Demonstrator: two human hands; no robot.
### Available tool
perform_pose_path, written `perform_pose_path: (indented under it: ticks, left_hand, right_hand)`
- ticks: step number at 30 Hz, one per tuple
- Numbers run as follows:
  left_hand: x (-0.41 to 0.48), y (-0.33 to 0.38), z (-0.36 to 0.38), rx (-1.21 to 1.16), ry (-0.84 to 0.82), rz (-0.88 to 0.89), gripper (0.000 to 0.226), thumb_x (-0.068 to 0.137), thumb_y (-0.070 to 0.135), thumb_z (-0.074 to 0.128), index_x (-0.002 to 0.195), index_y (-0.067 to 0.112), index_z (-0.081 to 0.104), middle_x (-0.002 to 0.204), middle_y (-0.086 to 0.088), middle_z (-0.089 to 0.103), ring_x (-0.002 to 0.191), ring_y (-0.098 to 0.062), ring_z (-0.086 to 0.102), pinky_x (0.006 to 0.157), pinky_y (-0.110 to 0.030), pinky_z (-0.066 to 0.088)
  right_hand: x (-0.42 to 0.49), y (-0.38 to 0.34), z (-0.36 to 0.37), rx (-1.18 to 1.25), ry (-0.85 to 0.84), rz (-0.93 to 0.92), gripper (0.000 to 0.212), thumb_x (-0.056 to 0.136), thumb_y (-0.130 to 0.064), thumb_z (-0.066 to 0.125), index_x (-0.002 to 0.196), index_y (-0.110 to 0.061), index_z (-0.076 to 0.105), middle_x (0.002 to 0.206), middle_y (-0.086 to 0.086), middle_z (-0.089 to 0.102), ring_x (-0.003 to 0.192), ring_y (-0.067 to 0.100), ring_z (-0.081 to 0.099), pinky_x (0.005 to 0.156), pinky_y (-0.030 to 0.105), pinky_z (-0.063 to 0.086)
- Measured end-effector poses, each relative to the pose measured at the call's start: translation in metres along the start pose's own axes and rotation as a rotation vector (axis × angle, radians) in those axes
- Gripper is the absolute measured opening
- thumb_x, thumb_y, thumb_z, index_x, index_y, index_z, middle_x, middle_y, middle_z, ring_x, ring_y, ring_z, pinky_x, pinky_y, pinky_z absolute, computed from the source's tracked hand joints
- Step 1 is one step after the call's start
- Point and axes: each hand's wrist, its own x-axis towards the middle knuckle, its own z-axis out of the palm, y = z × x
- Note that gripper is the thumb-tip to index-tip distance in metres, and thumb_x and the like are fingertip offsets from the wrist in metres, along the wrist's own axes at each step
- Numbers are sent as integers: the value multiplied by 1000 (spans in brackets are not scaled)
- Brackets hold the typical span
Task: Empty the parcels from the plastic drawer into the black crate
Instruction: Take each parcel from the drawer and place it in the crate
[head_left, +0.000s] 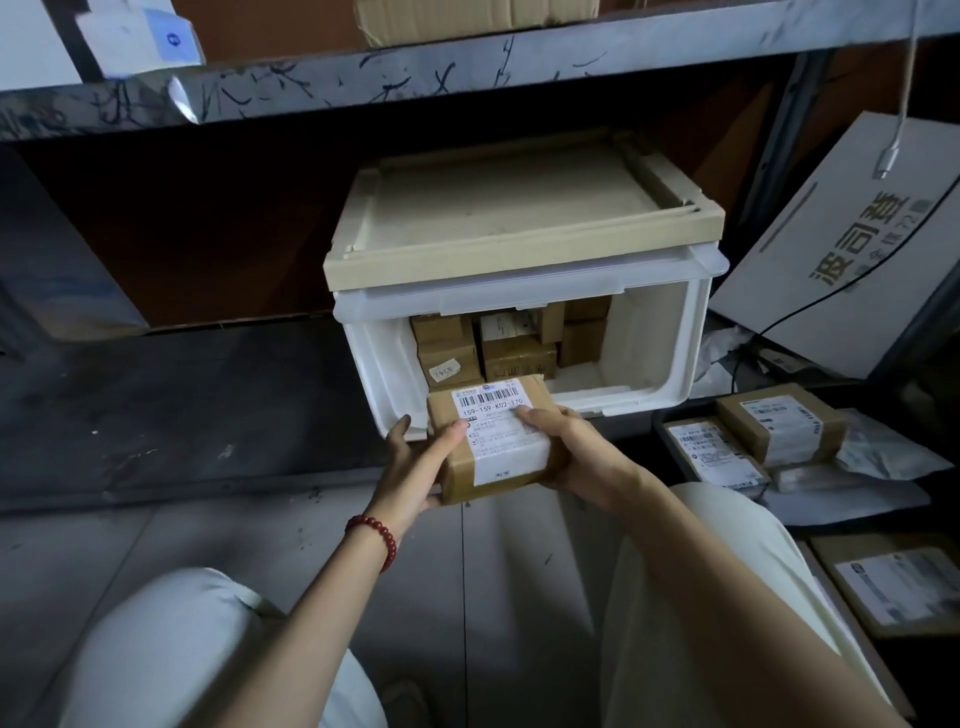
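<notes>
left hand (415, 462) and right hand (566, 452) clasp opposite sides of a small brown white-labelled cardboard parcel (493, 441), just outside the white plastic drawer (670, 332) beyond them; stacked labelled parcels (779, 428) lie right of the right hand.

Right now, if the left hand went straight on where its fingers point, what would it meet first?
Probably the left front wall of the plastic drawer; the left hand, holding the labelled parcel, has its fingertips just short of it; depth is unclear.

A parcel storeroom: labelled cardboard parcels (779, 434) piled on the floor (right), more boxed under a scuffed metal shelf (467, 67).
</notes>
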Motion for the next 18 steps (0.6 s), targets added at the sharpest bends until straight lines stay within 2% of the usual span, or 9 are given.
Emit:
perform_pose_path:
  ticks: [2,4,7,9,11,13,16,18]
  left_hand:
    - [3,5,6,-13,28,27,78,78,48,67,138,30,20,121,0,59,102,-16,61,76,-39,56]
    - [6,13,17,-12,10,71,65,80,45,66,132,30,29,124,1,60,104,-15,62,82,-39,56]
    - [9,27,41,29,-52,160,60,82,40,67,132,27,36,126,1,61,110,-15,61,99,-45,48]
    - [9,39,62,100,-110,212,65,79,47,67,134,28,38,124,5,63,113,-14,59,104,-47,43]
    - [9,51,87,153,-171,260,73,75,55,71,136,32,38,127,7,61,117,-15,57,105,-45,42]
    - [11,62,115,188,-221,309,70,74,55,68,136,36,39,127,9,60,118,-13,56,103,-37,42]
    - [13,75,160,251,-310,349,66,83,48,67,139,30,37,125,11,58,117,-11,55,91,-25,42]
    - [15,79,191,301,-355,347,65,82,45,69,136,28,37,127,8,57,118,-13,54,97,-30,42]
  right_hand:
    - [-5,-4,-2,-20,-7,-7,57,80,-37,72,130,-21,50,117,6,70,112,25,63,96,42,50]
    - [-13,-13,-9,11,11,-61,54,81,-34,72,129,-23,49,116,5,70,110,24,65,100,47,48]
    - [-32,-35,-31,40,39,-184,61,84,-37,68,139,-28,42,127,5,64,117,26,60,102,52,44]
    - [-49,-49,-50,27,83,-236,64,85,-40,66,142,-32,40,132,6,57,119,26,57,93,48,52]
    - [-66,-62,-71,55,123,-271,58,81,-43,67,134,-30,51,128,8,61,114,25,62,76,39,58]
    - [-82,-74,-91,114,184,-293,49,77,-44,68,122,-26,61,117,7,69,101,23,69,69,34,58]
    - [-102,-84,-120,147,312,-319,37,80,-47,65,108,-23,69,107,6,73,91,21,72,66,31,57]
    - [-118,-84,-141,141,398,-327,39,81,-50,64,109,-23,70,107,4,73,92,21,72,74,35,56]
